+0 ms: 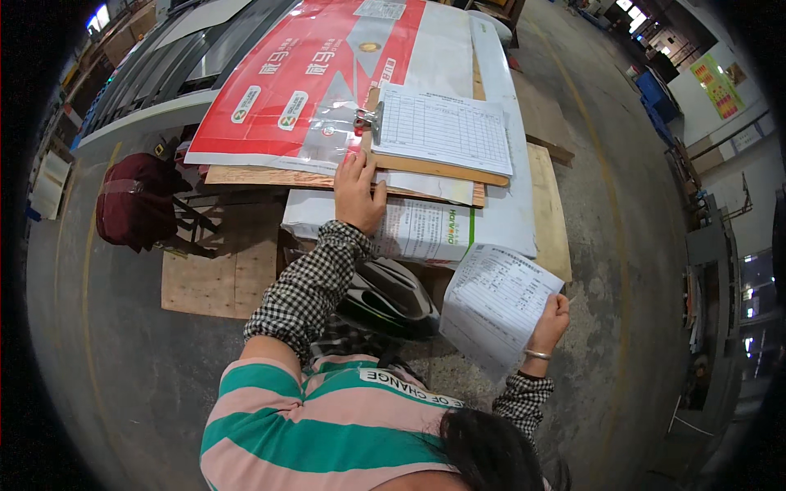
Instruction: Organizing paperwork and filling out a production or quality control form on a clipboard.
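My right hand (pixel 550 325) is closed on the edge of a printed paper form (pixel 498 303), which hangs in front of the stack, to the right of my body. The sheet bends slightly and carries a table of lines. My left hand (pixel 359 196) lies with fingers stretched out and thumb apart at the near edge of the stack, by the corner of a wooden clipboard (pixel 438 169). Several white forms (pixel 446 127) lie on that clipboard, beside its metal clip (pixel 367 121). Under it is a red and white printed plastic sheet (pixel 270 90).
A white carton (pixel 417 229) sits under thin wooden boards (pixel 270 177). Below my left arm is a dark folded bag-like thing (pixel 389 303). A stool with a maroon cover (pixel 135 200) stands at left, near a plywood sheet (pixel 217 282). Machinery (pixel 712 286) lines the right side.
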A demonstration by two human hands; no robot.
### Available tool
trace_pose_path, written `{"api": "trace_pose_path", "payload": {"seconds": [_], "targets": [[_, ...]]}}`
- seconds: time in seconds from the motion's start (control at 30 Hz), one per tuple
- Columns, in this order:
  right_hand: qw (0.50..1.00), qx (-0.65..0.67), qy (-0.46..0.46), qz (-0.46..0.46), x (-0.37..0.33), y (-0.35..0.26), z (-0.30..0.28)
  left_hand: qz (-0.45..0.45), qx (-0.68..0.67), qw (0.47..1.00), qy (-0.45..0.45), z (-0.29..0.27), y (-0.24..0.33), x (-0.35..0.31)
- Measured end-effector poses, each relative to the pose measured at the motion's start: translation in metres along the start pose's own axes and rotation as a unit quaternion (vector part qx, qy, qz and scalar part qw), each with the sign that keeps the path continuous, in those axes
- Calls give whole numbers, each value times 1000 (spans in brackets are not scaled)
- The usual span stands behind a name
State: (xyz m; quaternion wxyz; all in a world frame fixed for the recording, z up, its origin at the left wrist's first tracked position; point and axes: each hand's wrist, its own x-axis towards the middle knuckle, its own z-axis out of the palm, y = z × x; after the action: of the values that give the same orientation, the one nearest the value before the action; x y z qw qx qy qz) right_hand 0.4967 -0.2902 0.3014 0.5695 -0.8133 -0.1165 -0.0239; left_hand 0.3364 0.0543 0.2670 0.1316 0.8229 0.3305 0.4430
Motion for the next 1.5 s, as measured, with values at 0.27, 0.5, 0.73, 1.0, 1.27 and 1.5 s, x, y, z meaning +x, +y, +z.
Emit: {"api": "trace_pose_path", "payload": {"seconds": [0.27,0.5,0.73,1.0,1.27,1.5], "targets": [[1000,-20,16,-4,10,-20,25,-25,-61,997,-28,-8,12,13],[993,-69,92,-6,9,-51,37,-21,-178,983,-44,-16,9,12],[989,-42,136,29,38,-64,44,-27,-229,970,-75,-24,3,16],[995,-54,69,53,98,-13,83,-96,-221,965,-101,-23,1,17],[992,-32,-5,125,110,-6,79,-125,-157,974,-105,-25,1,19],[993,-53,-17,104,116,-12,67,-106,-130,982,-81,-21,6,20]]}}
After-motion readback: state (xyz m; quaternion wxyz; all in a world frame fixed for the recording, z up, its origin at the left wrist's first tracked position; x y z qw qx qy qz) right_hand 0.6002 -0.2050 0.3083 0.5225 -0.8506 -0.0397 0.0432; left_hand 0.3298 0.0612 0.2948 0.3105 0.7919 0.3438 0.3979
